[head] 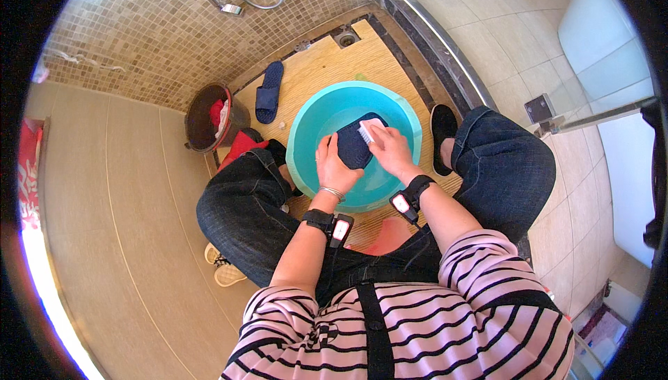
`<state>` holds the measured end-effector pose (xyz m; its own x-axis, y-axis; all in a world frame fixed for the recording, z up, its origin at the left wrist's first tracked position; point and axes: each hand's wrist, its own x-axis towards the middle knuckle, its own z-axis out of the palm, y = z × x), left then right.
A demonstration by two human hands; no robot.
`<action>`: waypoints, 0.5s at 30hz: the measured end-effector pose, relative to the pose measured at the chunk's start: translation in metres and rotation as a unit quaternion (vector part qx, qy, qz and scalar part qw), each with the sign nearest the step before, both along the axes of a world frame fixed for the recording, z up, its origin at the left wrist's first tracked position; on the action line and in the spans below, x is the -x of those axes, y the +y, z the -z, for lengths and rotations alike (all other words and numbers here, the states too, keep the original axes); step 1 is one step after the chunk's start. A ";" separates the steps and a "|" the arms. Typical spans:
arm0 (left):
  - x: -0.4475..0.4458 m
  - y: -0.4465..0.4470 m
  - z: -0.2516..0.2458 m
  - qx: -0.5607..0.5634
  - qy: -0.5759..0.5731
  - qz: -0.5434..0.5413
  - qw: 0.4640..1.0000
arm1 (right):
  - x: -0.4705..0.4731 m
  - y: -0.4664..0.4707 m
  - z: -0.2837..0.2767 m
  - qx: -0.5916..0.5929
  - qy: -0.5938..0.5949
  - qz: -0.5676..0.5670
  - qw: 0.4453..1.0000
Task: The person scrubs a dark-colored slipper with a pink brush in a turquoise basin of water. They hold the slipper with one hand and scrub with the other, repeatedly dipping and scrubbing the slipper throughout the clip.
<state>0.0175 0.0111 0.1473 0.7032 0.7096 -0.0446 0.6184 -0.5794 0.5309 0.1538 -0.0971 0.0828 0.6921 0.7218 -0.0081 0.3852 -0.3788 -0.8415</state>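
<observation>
My left hand (334, 166) grips a dark blue slipper (354, 145) by its near end and left edge, tilted over a turquoise plastic basin (302, 114). In my right hand (390, 153) is a pink scrubbing brush (372, 127) with white bristles, held against the slipper's upper right part. Shallow water (383, 174) covers the bottom of the basin beneath the slipper. Part of the slipper is hidden behind my fingers and the brush.
A second dark blue slipper (269, 93) lies left of the basin on the ribbed yellow mat (334, 67). Beside it stands a dark bucket (194, 132) holding red and white cloth (219, 114). A metal-edged shower threshold (443, 40) runs along the right, and a shower head (230, 9) hangs by the mosaic wall.
</observation>
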 end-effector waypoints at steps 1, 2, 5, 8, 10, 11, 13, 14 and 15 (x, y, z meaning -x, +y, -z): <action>-0.001 -0.001 0.001 -0.007 0.000 0.001 1.000 | 0.003 0.001 -0.003 -0.012 -0.027 -0.013 0.999; -0.002 -0.001 0.003 -0.012 0.005 0.001 1.000 | 0.007 0.003 -0.006 -0.029 -0.061 -0.025 0.997; -0.003 0.002 0.003 -0.022 -0.019 0.000 1.000 | 0.020 0.010 -0.011 -0.084 -0.052 -0.078 0.992; 0.000 0.000 0.000 -0.013 -0.017 0.019 1.000 | 0.014 0.013 -0.004 -0.066 -0.001 -0.067 0.996; 0.000 -0.003 -0.003 -0.017 -0.015 0.043 0.999 | 0.003 0.010 0.002 -0.021 0.018 -0.022 0.999; 0.000 -0.006 -0.003 -0.003 -0.016 0.055 0.998 | -0.004 0.007 0.003 0.025 0.013 -0.002 1.000; -0.002 -0.012 -0.002 0.007 -0.016 0.061 0.998 | -0.007 0.003 0.001 0.049 0.024 0.020 0.998; -0.003 -0.012 -0.001 0.004 -0.008 0.057 0.998 | -0.005 0.002 -0.002 -0.005 -0.021 0.003 1.000; -0.004 -0.012 0.000 -0.002 -0.009 0.057 0.998 | -0.002 0.002 -0.006 0.001 -0.041 -0.013 0.999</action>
<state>0.0212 -0.0005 0.1469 0.7797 0.6256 -0.0273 0.5386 -0.6477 0.5389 0.1554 -0.0951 0.0883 0.6714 0.7396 0.0464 0.4623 -0.3690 -0.8063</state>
